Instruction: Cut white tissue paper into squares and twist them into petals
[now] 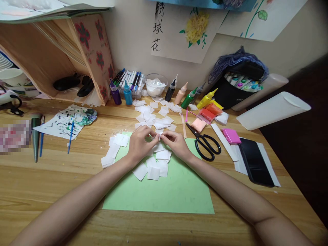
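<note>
Over the upper part of a green paper sheet (159,198), my left hand (142,143) and my right hand (176,143) meet with pinched fingertips. A small white paper piece (160,134) shows between them, and both hands grip it. Beneath and in front of the hands, several white paper squares (153,173) lie on the green sheet. More white squares (114,150) overlap its left edge, next to my left wrist. Beyond my fingers, another loose spread of white squares (146,116) covers the wooden table.
Black-handled scissors (206,143) lie right of my right hand, near a phone (256,162) and pink clay (231,136). Paint bottles (188,98), a glass bowl (155,85) and markers (130,80) stand at the back. Brushes (71,136) and a paint-smeared paper (60,121) lie left.
</note>
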`<state>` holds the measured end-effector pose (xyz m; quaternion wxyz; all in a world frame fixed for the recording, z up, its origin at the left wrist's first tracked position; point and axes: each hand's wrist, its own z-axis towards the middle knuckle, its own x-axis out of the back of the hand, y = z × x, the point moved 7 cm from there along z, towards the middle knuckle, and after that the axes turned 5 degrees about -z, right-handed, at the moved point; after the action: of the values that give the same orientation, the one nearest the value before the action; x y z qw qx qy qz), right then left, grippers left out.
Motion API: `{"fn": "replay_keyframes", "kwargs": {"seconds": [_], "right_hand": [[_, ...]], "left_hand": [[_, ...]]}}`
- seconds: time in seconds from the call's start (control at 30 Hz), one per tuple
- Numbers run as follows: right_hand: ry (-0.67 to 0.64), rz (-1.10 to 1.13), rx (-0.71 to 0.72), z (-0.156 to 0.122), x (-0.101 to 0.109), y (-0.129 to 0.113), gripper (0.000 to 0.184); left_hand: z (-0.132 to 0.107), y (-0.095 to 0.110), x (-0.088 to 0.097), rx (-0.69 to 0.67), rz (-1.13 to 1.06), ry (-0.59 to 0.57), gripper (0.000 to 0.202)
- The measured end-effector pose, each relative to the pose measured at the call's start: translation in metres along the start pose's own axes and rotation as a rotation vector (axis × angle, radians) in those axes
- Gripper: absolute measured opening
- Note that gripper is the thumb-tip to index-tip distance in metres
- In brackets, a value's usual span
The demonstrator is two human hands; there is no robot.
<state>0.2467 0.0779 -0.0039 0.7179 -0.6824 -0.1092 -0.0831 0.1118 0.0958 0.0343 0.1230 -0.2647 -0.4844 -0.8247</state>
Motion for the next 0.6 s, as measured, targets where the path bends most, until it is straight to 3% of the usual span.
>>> {"fn": "replay_keyframes", "kwargs": {"seconds": [0.6], "right_hand": [[0.000, 0.008, 0.015, -0.0007, 0.0006, -0.0031, 0.015]], "left_hand": [[-0.0010, 0.0047, -0.0050, -0.045, 0.040, -0.054, 0.010]]}}
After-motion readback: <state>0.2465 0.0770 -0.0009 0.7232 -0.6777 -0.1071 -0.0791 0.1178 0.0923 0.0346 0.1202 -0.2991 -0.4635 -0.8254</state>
